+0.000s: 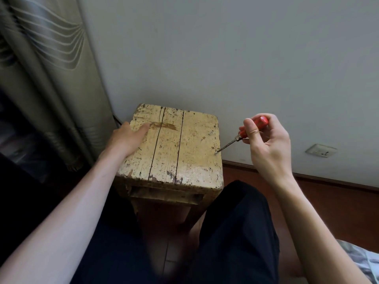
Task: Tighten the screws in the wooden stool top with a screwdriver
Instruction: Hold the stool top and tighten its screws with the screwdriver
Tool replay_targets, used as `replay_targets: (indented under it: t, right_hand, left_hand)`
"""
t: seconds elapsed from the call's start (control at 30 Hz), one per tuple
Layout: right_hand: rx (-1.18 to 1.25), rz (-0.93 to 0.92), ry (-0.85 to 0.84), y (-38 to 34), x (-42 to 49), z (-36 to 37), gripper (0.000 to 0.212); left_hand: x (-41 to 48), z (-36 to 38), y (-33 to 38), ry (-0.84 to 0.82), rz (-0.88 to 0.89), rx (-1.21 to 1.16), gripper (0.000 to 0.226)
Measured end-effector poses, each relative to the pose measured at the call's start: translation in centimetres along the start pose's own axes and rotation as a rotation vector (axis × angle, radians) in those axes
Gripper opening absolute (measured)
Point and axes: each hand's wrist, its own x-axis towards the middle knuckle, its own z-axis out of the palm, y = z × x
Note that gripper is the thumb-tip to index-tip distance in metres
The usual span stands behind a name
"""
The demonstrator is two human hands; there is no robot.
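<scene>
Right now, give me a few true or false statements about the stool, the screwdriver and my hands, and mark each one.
1. The right hand holds a red-handled screwdriver. True.
2. The screwdriver's tip sits on a screw by the top's left edge. False: the tip meets a screw near the right edge of the stool top.
3. The left hand lies flat on the stool top, fingers straight. True.
4. The stool top is one unbroken board. False: two dark cracks run along it.
</scene>
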Motion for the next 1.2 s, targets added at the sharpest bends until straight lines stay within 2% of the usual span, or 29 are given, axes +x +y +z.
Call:
replay_targets:
  t: [0.2,0.3,0.4,0.67,0.83,0.97,1.1,1.2]
  right_hand:
    - [0.010,-0.016,-0.140,-0.1,1.1,-0.2,0.008]
    - [0.012,-0.039,-0.244,-0.4,1.8,-0.2,0.018]
    - [0.030,-0.040,-0.330,-0.9,2.2,-0.1,0.019]
    - [0.093,-0.045,-0.414,-1.6,3.3,-0.5,0.019]
    - [0.064,-0.051,-0.446,-1.5,3.3,-0.8,0.032]
    - [0.088,-0.086,-0.374,-1.4,3.3,-0.6,0.037]
    - [0.016,-0.108,-0.170,-0.5,3.3,-0.1,0.019]
    - [-0.026,-0.119,-0.020,-0.1,2.7,0.4,0.020]
  left_hand:
    - [0.2,0.1,-0.1,-0.003,-0.004,0.004,0.102]
    - [0.3,0.0,-0.2,-0.005,-0.007,0.010,0.100]
    - [0.3,-0.1,-0.2,-0.002,-0.004,0.035,0.100]
    - [0.0,-0.2,-0.1,-0.003,-0.012,0.028,0.095]
    - [0.0,-0.1,-0.1,-0.003,-0.016,0.011,0.097]
    - [0.2,0.0,-0.1,-0.004,-0.023,0.009,0.098]
    - [0.3,0.0,-0.1,-0.006,-0.027,0.001,0.097]
    - [0.3,0.0,-0.1,0.004,-0.021,0.012,0.097]
